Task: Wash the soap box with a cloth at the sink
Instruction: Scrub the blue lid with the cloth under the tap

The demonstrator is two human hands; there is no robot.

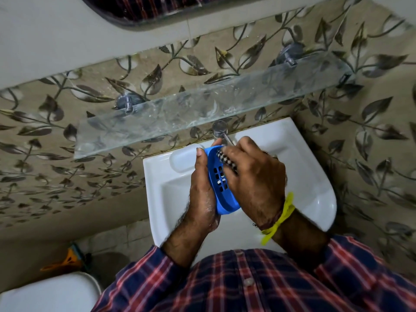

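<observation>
A blue plastic soap box (221,188) with a slotted bottom is held on edge over the white sink (315,176). My left hand (202,194) grips it from the left, thumb up along its rim. My right hand (252,176) holds a black-and-white checked cloth (225,159) bunched in its fingers and presses it against the box's inner face. Most of the cloth is hidden under that hand.
A chrome tap (220,130) stands at the back of the sink, just above my hands. A glass shelf (202,109) juts from the leaf-patterned tiles over it. A white toilet lid (49,291) and an orange item (67,260) sit at lower left.
</observation>
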